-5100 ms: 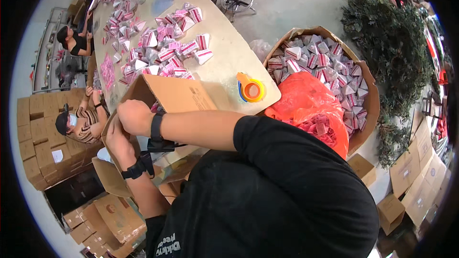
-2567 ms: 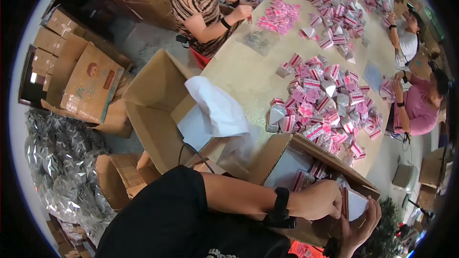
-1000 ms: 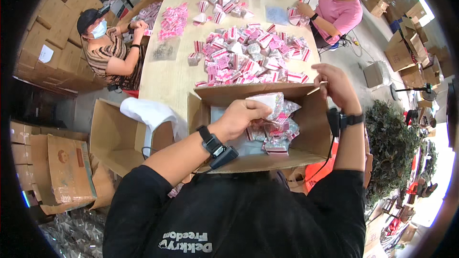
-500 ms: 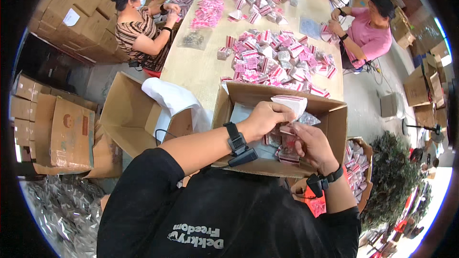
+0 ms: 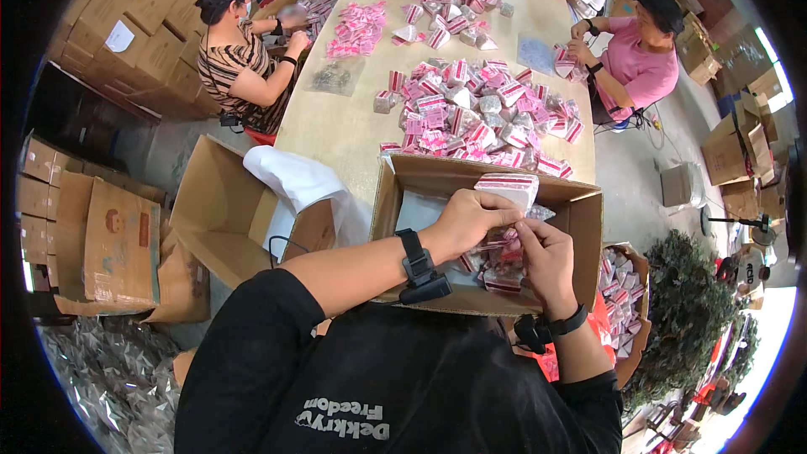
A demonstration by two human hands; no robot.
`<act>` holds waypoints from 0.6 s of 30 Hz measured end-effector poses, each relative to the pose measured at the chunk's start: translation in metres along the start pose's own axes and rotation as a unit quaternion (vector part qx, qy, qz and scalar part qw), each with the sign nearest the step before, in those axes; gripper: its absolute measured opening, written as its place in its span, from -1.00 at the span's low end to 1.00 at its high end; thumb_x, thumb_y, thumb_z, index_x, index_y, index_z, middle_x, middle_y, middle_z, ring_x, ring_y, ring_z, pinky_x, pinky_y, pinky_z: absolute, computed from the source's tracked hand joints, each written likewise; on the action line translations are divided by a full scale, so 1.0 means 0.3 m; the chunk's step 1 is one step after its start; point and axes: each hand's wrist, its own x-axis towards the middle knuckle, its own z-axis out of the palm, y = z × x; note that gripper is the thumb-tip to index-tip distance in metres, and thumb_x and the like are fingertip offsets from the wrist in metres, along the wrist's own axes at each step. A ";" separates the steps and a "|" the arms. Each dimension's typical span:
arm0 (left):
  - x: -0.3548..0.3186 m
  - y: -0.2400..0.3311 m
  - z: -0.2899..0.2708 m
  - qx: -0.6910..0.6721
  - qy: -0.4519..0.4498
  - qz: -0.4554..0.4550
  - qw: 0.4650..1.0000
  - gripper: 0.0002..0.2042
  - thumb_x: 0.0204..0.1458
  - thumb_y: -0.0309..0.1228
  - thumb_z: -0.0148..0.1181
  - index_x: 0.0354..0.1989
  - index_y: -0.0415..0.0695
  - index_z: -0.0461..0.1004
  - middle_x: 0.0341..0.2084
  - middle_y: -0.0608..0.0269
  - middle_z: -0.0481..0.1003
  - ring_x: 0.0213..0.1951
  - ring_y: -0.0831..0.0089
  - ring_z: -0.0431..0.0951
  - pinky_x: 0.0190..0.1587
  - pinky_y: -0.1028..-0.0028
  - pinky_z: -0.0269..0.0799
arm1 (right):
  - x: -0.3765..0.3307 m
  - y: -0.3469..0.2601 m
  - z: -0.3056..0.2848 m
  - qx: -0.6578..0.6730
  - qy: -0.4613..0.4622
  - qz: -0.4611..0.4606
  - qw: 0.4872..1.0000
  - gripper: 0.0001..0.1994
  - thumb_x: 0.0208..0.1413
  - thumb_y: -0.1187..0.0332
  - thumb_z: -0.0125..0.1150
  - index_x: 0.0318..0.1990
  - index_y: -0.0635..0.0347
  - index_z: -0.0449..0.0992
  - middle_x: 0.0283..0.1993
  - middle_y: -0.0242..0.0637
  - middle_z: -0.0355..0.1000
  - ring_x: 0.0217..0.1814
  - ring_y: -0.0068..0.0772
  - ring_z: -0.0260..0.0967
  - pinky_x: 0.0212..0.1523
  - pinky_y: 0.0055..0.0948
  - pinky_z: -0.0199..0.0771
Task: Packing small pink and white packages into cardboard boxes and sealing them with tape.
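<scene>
We pinch 1 wrapped packet (image 5: 509, 188) in our left hand (image 5: 471, 225) above the open box (image 5: 441, 172), likely keeping it clear of other packets (image 5: 503, 279) inside. Right hand (image 5: 548, 262) meets it; can't tell if gripping. Box abuts the counter (image 5: 332, 139), probably for reach.

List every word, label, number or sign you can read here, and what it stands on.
I won't copy wording, only place it.
Black shirt: two lines of white lettering, readable, upside down.
Brown box at left: picture and marks, too blurred to read.
Paper on the stacked boxes: nothing readable.
White packet in the left hand: striped print, too small.
Pink packets on the table: too small.
</scene>
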 end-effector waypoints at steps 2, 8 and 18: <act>0.002 0.000 0.002 0.018 0.006 0.006 1.000 -0.81 0.15 -0.42 0.35 -0.19 -0.31 0.67 -0.31 0.25 0.65 -0.24 0.59 0.57 -0.12 0.52 0.49 | -0.005 -0.029 -0.007 -0.001 -0.003 0.059 0.998 -0.79 0.32 0.35 0.20 -0.18 0.37 0.64 -0.48 -0.42 0.52 -0.58 -0.77 0.30 -0.61 -0.65 0.23; -0.007 -0.008 -0.008 0.044 0.038 0.077 0.995 -0.73 0.25 -0.31 0.23 -0.26 -0.31 0.66 -0.34 0.26 0.64 -0.24 0.60 0.55 -0.12 0.53 0.44 | -0.002 -0.028 -0.016 0.043 0.023 0.012 0.999 -0.80 0.36 0.36 0.14 -0.19 0.36 0.57 -0.45 -0.41 0.49 -0.61 -0.75 0.28 -0.61 -0.68 0.21; 0.017 0.008 -0.021 -0.211 0.080 -0.063 0.972 -0.52 0.24 -0.16 0.28 -0.74 -0.04 0.38 -0.72 0.50 0.29 -0.61 0.66 0.21 -0.50 0.54 0.13 | 0.005 0.041 -0.080 0.062 0.069 -0.037 0.995 -0.77 0.43 0.29 0.04 -0.17 0.27 0.52 -0.44 -0.45 0.43 -0.65 -0.77 0.14 -0.63 -0.72 0.10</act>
